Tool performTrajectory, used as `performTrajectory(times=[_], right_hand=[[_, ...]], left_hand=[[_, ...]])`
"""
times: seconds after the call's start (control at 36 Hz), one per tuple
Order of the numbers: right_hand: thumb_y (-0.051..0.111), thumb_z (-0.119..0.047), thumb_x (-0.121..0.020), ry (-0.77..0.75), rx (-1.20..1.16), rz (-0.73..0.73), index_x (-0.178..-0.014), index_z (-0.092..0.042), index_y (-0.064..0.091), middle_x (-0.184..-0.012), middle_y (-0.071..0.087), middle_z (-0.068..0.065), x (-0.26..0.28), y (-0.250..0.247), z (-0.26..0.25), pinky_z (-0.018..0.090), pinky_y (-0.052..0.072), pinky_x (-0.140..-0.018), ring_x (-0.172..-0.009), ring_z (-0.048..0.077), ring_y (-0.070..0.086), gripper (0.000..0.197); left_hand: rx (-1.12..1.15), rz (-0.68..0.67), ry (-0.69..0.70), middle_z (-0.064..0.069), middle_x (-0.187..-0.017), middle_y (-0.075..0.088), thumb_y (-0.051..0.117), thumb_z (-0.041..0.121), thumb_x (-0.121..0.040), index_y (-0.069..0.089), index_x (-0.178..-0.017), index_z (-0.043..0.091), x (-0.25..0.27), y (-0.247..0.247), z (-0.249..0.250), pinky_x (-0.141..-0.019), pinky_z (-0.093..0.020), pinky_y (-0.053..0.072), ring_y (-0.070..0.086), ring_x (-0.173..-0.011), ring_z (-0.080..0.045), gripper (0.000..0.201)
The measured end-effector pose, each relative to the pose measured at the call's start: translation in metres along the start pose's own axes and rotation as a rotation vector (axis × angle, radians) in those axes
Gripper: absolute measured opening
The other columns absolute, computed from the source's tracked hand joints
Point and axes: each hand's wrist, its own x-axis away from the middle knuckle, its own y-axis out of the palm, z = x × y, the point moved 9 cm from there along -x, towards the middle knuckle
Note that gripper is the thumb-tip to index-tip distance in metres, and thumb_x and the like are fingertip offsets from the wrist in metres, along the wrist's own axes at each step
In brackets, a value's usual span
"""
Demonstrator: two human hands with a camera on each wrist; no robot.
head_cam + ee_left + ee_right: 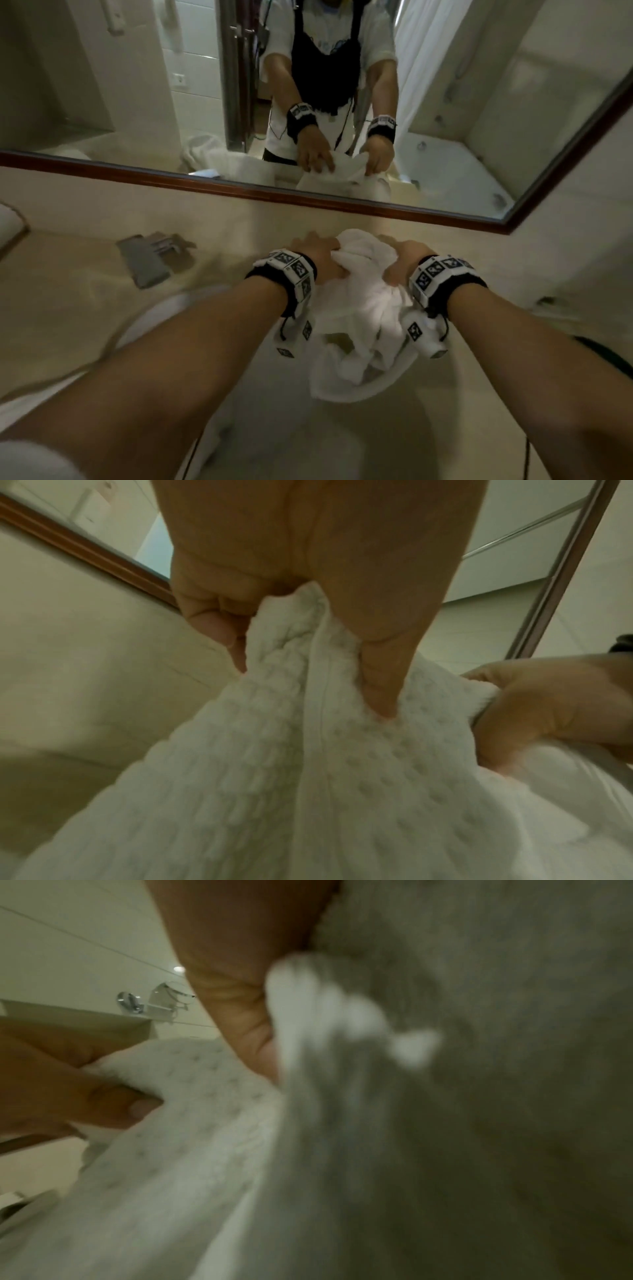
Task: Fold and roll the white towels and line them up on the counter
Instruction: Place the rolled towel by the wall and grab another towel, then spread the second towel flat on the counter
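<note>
A white waffle-textured towel [359, 308] hangs bunched between both hands above the beige counter [85, 308]. My left hand [320, 257] grips its upper edge on the left, fingers and thumb curled into the cloth [301, 647]. My right hand [402, 262] clutches the upper edge on the right, with the fabric [308, 1047] gathered in its fist. The towel's lower part droops in crumpled folds toward me. In the left wrist view the right hand [534, 710] shows at the right, squeezing the same towel.
A wood-framed mirror [274, 197] runs along the wall behind the counter and reflects the person and more white towels. A grey folded item [150, 260] lies on the counter to the left. A white basin rim [150, 318] curves under my left forearm.
</note>
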Motion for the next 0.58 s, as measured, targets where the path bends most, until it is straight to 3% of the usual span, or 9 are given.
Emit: performTrajectory(times=[0.08,0.14,0.22,0.31,0.33,0.39,0.44,0.53,0.58], right_hand=[[0.072,-0.034,-0.065,0.082,0.078,-0.037,-0.123,-0.021,0.057,-0.103,0.063,0.003,0.013,-0.007,0.064,0.037,0.053,-0.083,-0.094,0.028,0.062,0.061],[0.074,-0.024,-0.065,0.111,0.085,-0.078,-0.122,-0.015,0.058,-0.113,0.062,0.005,0.022,-0.005,0.097,0.034,0.051,-0.083,-0.101,0.03,0.061,0.06],[0.074,-0.014,-0.067,0.177,0.119,-0.213,-0.129,-0.007,0.052,-0.128,0.056,0.014,0.04,0.013,0.137,0.04,0.052,-0.09,-0.112,0.032,0.056,0.067],[0.075,-0.028,-0.056,0.168,0.128,-0.317,-0.13,-0.021,0.048,-0.135,0.052,0.011,0.051,0.044,0.163,0.038,0.051,-0.09,-0.116,0.031,0.055,0.079],[0.075,-0.033,-0.057,0.155,0.092,-0.299,-0.132,-0.026,0.044,-0.14,0.047,0.01,0.053,0.053,0.168,0.037,0.048,-0.094,-0.121,0.031,0.052,0.081],[0.074,-0.039,-0.072,0.174,-0.057,-0.108,-0.145,-0.022,0.028,-0.147,0.035,0.008,0.049,0.061,0.182,0.037,0.041,-0.105,-0.13,0.032,0.043,0.089],[0.067,-0.05,-0.077,0.23,-0.155,0.106,-0.147,-0.021,0.024,-0.147,0.03,0.01,0.047,0.061,0.198,0.042,0.043,-0.103,-0.127,0.037,0.044,0.087],[0.062,-0.058,-0.078,0.281,-0.182,0.132,-0.146,-0.02,0.027,-0.147,0.029,0.012,0.045,0.082,0.214,0.043,0.042,-0.102,-0.126,0.038,0.044,0.085],[0.065,-0.061,-0.073,0.309,-0.131,0.068,-0.143,-0.018,0.031,-0.144,0.036,0.012,0.047,0.098,0.223,0.042,0.042,-0.102,-0.126,0.035,0.044,0.089]], left_hand=[[0.041,-0.079,0.027,-0.005,-0.133,0.043,0.054,0.064,-0.083,0.047,-0.134,0.031,0.001,0.032,0.057,-0.091,-0.041,0.042,0.049,-0.119,-0.033,0.06],[0.081,-0.117,0.035,-0.007,-0.134,0.047,0.059,0.061,-0.082,0.051,-0.131,0.029,0.0,0.057,0.086,-0.092,-0.039,0.045,0.052,-0.115,-0.033,0.059],[0.104,-0.201,0.052,-0.004,-0.13,0.055,0.066,0.047,-0.084,0.054,-0.128,0.023,0.0,0.093,0.115,-0.085,-0.034,0.044,0.055,-0.112,-0.028,0.051],[0.043,-0.235,0.006,-0.002,-0.131,0.047,0.066,0.037,-0.086,0.048,-0.134,0.028,0.001,0.115,0.118,-0.087,-0.033,0.043,0.051,-0.116,-0.029,0.052],[0.021,-0.191,-0.01,-0.002,-0.132,0.043,0.064,0.034,-0.088,0.046,-0.134,0.031,-0.001,0.116,0.115,-0.092,-0.034,0.043,0.049,-0.118,-0.03,0.05],[-0.001,-0.033,-0.053,-0.005,-0.134,0.039,0.054,0.023,-0.089,0.041,-0.133,0.034,-0.005,0.11,0.103,-0.099,-0.042,0.043,0.044,-0.118,-0.033,0.047],[-0.009,0.075,-0.105,-0.008,-0.141,0.032,0.05,0.015,-0.086,0.032,-0.138,0.035,-0.006,0.109,0.088,-0.101,-0.043,0.041,0.039,-0.122,-0.034,0.059],[-0.02,0.026,-0.135,-0.009,-0.149,0.021,0.056,0.021,-0.085,0.02,-0.144,0.034,-0.002,0.131,0.078,-0.104,-0.044,0.038,0.029,-0.131,-0.037,0.071],[-0.014,-0.022,-0.102,-0.011,-0.145,0.027,0.06,0.029,-0.086,0.019,-0.145,0.031,0.003,0.151,0.085,-0.102,-0.044,0.039,0.033,-0.127,-0.036,0.072]])
